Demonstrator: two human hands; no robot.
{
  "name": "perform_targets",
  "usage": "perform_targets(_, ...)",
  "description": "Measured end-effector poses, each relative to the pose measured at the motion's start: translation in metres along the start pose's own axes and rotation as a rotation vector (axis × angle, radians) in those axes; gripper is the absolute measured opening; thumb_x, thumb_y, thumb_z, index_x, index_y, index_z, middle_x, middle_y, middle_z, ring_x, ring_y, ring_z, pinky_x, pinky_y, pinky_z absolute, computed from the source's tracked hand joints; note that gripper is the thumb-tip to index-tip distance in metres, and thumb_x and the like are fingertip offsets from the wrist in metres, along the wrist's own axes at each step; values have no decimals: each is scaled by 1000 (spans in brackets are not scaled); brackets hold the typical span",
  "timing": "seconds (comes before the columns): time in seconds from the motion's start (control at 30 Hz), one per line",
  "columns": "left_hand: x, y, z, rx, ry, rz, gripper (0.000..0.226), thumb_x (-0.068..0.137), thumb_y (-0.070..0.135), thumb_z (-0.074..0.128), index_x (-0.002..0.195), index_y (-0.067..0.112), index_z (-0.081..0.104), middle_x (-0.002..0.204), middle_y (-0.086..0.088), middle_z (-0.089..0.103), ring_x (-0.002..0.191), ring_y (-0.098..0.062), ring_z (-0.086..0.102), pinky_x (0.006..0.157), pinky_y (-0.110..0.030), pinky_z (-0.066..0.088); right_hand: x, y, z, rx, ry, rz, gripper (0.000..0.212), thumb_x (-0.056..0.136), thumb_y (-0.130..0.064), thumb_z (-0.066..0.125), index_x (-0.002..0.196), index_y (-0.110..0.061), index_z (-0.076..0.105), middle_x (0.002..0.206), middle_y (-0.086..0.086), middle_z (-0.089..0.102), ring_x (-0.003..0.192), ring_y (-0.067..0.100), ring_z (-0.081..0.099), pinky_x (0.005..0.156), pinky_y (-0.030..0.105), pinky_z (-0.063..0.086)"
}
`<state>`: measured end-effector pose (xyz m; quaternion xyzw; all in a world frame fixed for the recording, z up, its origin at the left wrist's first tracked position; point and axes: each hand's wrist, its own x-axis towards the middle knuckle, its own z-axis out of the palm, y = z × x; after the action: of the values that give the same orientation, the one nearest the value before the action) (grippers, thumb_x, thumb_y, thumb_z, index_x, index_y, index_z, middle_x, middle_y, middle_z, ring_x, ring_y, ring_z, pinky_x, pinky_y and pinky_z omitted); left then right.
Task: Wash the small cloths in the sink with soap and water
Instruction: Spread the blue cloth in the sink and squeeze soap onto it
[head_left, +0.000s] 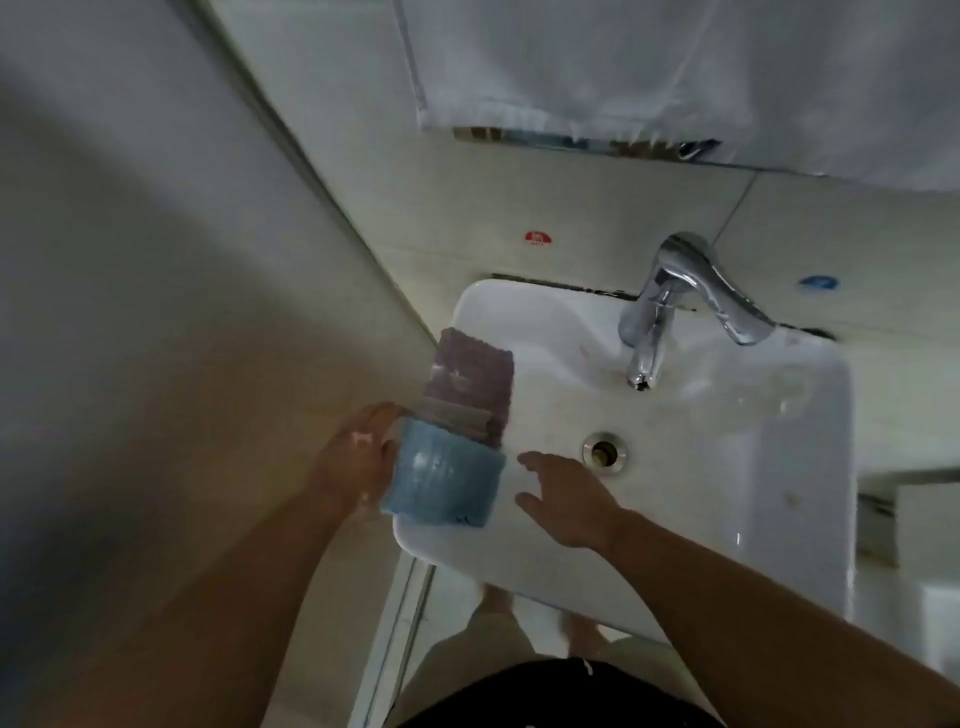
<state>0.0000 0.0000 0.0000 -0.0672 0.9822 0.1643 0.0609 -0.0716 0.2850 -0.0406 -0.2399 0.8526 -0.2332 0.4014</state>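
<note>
Cloths at centre-left, on sink (779, 441) rim: blue cloth (441, 478) nearer, purple cloth (470, 379) beyond, axis running up-frame. Left hand (358, 457) holds blue cloth; right hand (566, 499) spread, empty, just beside.

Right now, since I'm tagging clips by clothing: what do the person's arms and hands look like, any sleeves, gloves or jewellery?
The left hand and right hand are bare, as are both arms: no sleeves, gloves or watch. Small pale specks mark the left hand's back, maybe suds.

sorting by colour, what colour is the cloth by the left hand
The cloth is light blue, clearest in the head view.
</note>
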Motion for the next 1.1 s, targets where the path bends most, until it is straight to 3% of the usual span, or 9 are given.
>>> perform_targets(0.17, 9, -10, 8, -122, -112, -123, 39, 97, 13, 59, 136, 17, 59, 133, -3, 63, 122, -27, 58, 103, -33, 42, 42, -36, 16, 128, 78, 43, 54, 97, -28, 57, 148, -21, 42, 144, 7, 51, 129, 27, 51, 109, 37, 41)
perform_targets(0.33, 5, -24, 10, -204, -47, -149, 21, 94, 30, 64, 112, 20, 68, 94, 6, 67, 93, -22, 61, 85, -26, 40, 57, -45, 30, 112, 150, 133, 33, 89, -28, 61, 122, -24, 62, 116, 4, 65, 104, 26, 64, 85, 33, 52)
perform_targets(0.4, 4, -25, 10, -207, -54, -126, 31, 91, 44, 54, 109, 22, 68, 89, 7, 62, 88, -19, 58, 83, -26, 39, 55, -46, 31, 93, 187, 145, 17, 89, -25, 63, 105, -23, 66, 103, 1, 66, 95, 24, 64, 76, 29, 50)
perform_targets(0.53, 5, -23, 10, -284, -56, -125, 15, 95, 21, 64, 109, 17, 66, 106, 2, 61, 97, -18, 58, 86, -25, 39, 44, -45, 30, 109, 227, 187, 6, 90, -21, 61, 88, -24, 65, 90, -4, 64, 84, 19, 62, 75, 33, 55)
perform_targets(0.67, 6, -18, 6, -360, -111, -166, 15, 97, 19, 61, 111, 20, 57, 100, 3, 67, 85, -17, 61, 72, -23, 41, 31, -43, 32, 200, 244, 171, 8, 94, -22, 57, 90, -27, 54, 82, -7, 62, 72, 11, 58, 61, 19, 44)
perform_targets(0.87, 2, -13, -5, -330, -154, -245, 29, 90, 35, 53, 97, 11, 67, 93, -2, 58, 84, -17, 52, 74, -25, 35, 9, -36, 34, 395, 297, 195, 7, 98, -21, 59, 94, -27, 59, 83, -12, 62, 75, 5, 61, 63, 9, 44)
perform_targets(0.93, 1, -10, -16, -376, -136, -286, 15, 93, 28, 61, 86, 15, 63, 82, 2, 58, 75, -14, 52, 63, -23, 34, 1, -36, 30, 489, 350, 190, 13, 97, -22, 61, 86, -29, 63, 80, -12, 65, 74, 4, 61, 61, 9, 45)
perform_targets(1.0, -3, -7, -29, -395, -126, -265, 19, 92, 19, 67, 76, 17, 57, 68, 6, 55, 61, -4, 47, 53, -16, 34, -10, -36, 24, 597, 401, 179, 16, 97, -22, 61, 82, -28, 65, 78, -8, 65, 72, 6, 60, 60, 12, 46)
perform_targets(1.1, -5, 6, -50, -431, -181, -174, 19, 90, 28, 70, 76, 20, 59, 66, 6, 58, 57, -2, 47, 51, -15, 37, -30, -33, 9, 752, 445, 151, 13, 99, -20, 58, 88, -21, 65, 85, -1, 66, 79, 11, 62, 67, 21, 50)
